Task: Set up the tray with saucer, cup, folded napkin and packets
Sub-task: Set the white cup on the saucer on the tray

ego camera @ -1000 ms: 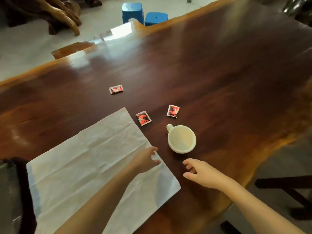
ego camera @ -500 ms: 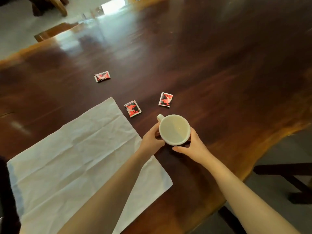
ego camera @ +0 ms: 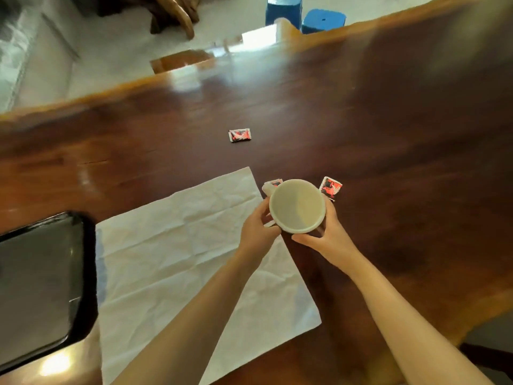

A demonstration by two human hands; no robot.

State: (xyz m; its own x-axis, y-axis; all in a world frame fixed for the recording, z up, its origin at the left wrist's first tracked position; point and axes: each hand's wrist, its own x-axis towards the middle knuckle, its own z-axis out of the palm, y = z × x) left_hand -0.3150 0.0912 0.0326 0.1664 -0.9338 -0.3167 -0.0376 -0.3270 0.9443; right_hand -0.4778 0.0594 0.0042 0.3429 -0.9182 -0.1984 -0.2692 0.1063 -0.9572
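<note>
Dark wooden table carries most items. Both hands, left and right, clasp the cup above it. Tray looks bare, napkin unfolded, packets loose, no saucer visible; nearly everything remains.

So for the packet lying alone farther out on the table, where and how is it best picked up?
Probably by its two long edges, pinched from straight above. The far packet lies flat on the table with nothing near it, so every side is free. Being thin, it offers only its edges to grip; sliding a fingertip under one edge may help.
</note>
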